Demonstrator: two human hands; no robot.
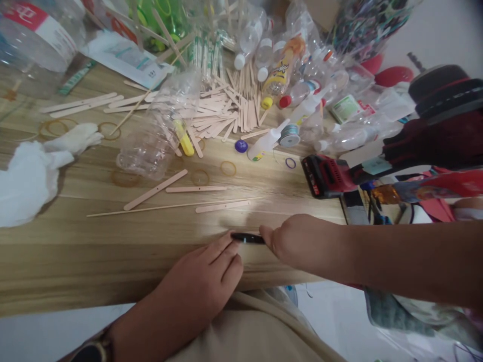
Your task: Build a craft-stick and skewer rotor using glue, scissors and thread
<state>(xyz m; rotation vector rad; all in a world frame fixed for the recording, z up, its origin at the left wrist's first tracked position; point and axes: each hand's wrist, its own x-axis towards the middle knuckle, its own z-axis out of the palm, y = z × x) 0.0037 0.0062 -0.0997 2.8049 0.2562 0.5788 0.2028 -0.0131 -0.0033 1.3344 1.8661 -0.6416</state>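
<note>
My right hand [296, 241] is closed round a slim black pen [247, 238], held almost level just above the table near its front edge. The pen's far end meets the fingertips of my left hand [211, 274]. Those fingers are pressed together and point down at the tabletop; whatever lies under them is hidden. A pale sliver shows behind the pen, too small to make out. Just beyond my hands lie a craft stick with a dark dot [223, 206], another such stick [196, 189], a slanted one [155, 190] and a thin bamboo skewer [173, 206].
A wooden table [94, 261] spans the view. A heap of craft sticks [215, 113], a clear plastic bottle [147, 141], a yellow highlighter [183, 138] and rubber bands [228, 168] lie farther back. Several bottles crowd behind. A cordless drill [332, 173] is at right, white gloves [33, 171] at left.
</note>
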